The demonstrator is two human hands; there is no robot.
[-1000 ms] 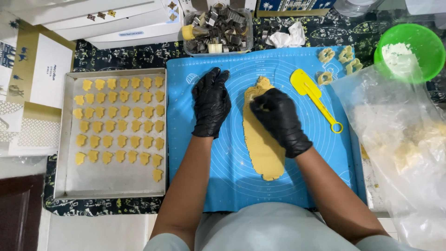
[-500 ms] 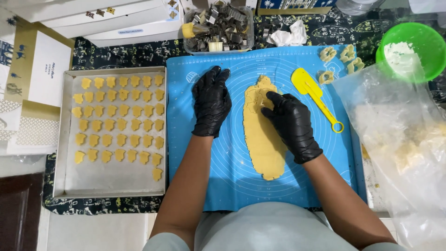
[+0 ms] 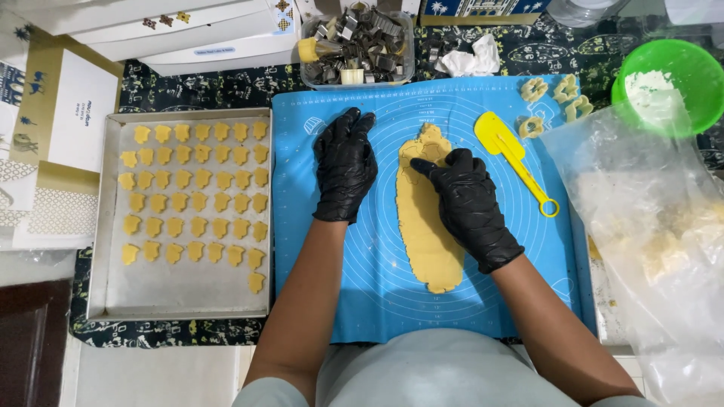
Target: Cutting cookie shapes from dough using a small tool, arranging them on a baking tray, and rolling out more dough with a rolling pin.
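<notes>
The left hand (image 3: 345, 167), in a black glove, lies flat and open on the blue mat (image 3: 362, 286), fingers spread, and it holds nothing. The right hand (image 3: 469, 203), also gloved, rests on the upper half of the dough (image 3: 424, 234), with its fingers bent down onto the dough; I cannot tell if it grips something small under the fingers. The dough is a long yellow strip in the middle of the mat, between the two hands, and it is apart from the left hand. Just right of the right hand lies a yellow spatula (image 3: 514, 160), and near its top are a few cut shapes (image 3: 554, 96) on the mat. Left of the mat stands a tray (image 3: 105, 294) with rows of cut cookies (image 3: 196, 188). Behind the mat is a box of metal cutters (image 3: 356, 41). On the right a clear plastic bag (image 3: 648, 226) covers the mat's edge, and a green bowl (image 3: 697, 68) with flour stands behind it.
</notes>
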